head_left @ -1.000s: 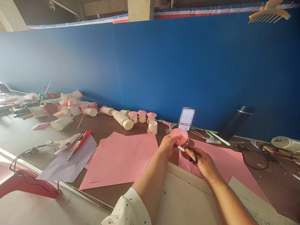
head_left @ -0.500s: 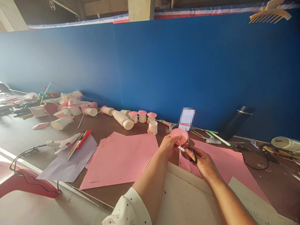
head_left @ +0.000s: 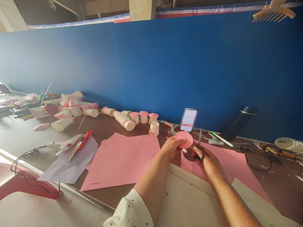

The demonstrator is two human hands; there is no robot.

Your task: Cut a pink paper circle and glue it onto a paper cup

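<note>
L hand (head_left: 170, 146): thumb & fingertips pinched shut on near-left edge of pink paper disc (head_left: 185, 139), flat, round, matte, held up off table. R hand (head_left: 209, 162): fingers curled thru black loop handles of scissors (head_left: 200, 138), thin metal blades close together, pointing up, just right of disc. Under both: smooth pink sheet (head_left: 227, 160) w/ round hole at left end. Further left: stack of pink sheets (head_left: 125, 157), flat on brown tabletop (head_left: 106, 126). Far: small white paper cup (head_left: 154, 128).
</note>
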